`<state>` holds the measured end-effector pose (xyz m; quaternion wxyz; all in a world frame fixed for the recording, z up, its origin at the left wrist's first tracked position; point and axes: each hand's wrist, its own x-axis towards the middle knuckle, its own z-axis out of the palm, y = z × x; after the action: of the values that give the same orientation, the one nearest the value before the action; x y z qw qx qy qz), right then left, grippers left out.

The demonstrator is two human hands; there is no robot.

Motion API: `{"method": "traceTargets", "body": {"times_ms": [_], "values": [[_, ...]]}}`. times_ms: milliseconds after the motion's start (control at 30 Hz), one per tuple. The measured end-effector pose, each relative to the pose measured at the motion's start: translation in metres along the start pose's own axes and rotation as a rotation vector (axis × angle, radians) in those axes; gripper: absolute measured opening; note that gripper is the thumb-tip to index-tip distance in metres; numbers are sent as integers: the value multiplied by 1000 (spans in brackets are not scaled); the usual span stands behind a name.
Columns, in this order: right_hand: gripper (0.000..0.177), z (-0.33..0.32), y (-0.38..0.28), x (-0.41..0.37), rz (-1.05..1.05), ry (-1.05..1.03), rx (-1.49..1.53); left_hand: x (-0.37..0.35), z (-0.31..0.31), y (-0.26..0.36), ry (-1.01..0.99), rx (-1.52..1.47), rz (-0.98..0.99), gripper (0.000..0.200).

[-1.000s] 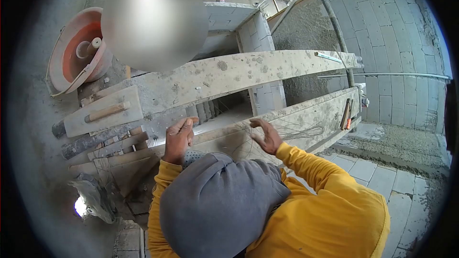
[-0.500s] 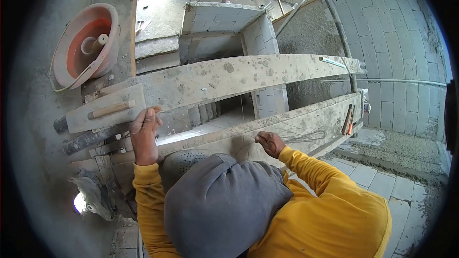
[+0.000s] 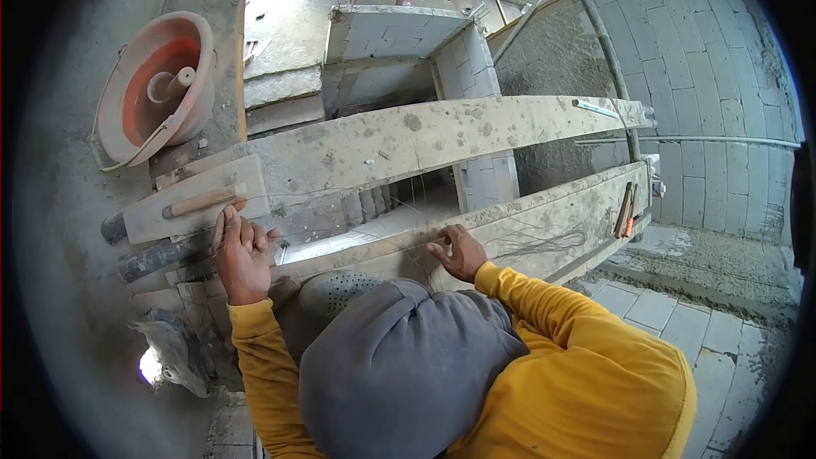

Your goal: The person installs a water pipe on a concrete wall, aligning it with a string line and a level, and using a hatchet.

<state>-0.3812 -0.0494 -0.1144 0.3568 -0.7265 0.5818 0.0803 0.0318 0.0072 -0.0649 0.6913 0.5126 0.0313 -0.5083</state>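
My left hand is beside the wooden handle of a plastering float. Its thumb and forefinger pinch the end of a thin wire, which runs off rightward over the gap between two planks. My right hand rests over the near plank, palm down. Its fingers are bent and a little apart, and I make out nothing between them. Fine strands curve close to its fingertips. A loose coil of the same wire lies on the plank to its right.
A reddish mortar bucket with a tool inside stands at left. The far plank carries mortar crumbs and a light-blue stick. Pincers with orange grips lie at the near plank's right end. A metal pole rises behind.
My left hand has moved slightly left and down, towards the float's handle, with the wire. My right hand has shifted left, and its closed fingers have loosened.
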Motion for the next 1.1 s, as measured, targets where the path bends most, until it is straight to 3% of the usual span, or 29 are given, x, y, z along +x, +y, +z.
{"method": "traceTargets", "body": {"times_ms": [100,133,233,267,400,467,567,700,767,833,900,967,1000,1100], "values": [[59,14,-19,8,-170,-104,-60,-2,0,5,3,-51,41,32],[49,18,-25,9,-202,-125,-153,-2,2,8,19,-76,67,32],[36,28,-12,21,-136,-134,-43,-5,7,26,27,-107,157,32],[24,28,-5,20,-212,-54,-8,-7,6,34,28,-108,186,33],[15,14,50,9,-248,-53,-27,-13,-12,82,133,-159,398,32],[10,-10,67,4,-148,-17,-106,-18,-29,112,210,-186,505,32],[10,-33,102,12,-55,88,-201,-30,-54,162,278,-170,663,33],[10,-39,87,24,-23,3,-289,-64,-86,240,316,-39,835,33],[11,-31,76,21,-127,3,-231,-79,-132,280,217,31,910,33],[14,-28,73,10,-153,-2,-145,-102,-132,311,282,115,917,33],[18,-20,63,9,-145,-30,-15,-123,-140,323,381,201,923,32],[25,-26,50,2,-108,-108,-116,-140,-152,328,494,283,926,33],[29,-16,77,5,-239,-57,-154,-146,-145,322,568,249,927,36],[36,-12,108,18,-216,-60,-130,-145,-159,309,618,203,853,39]]}}
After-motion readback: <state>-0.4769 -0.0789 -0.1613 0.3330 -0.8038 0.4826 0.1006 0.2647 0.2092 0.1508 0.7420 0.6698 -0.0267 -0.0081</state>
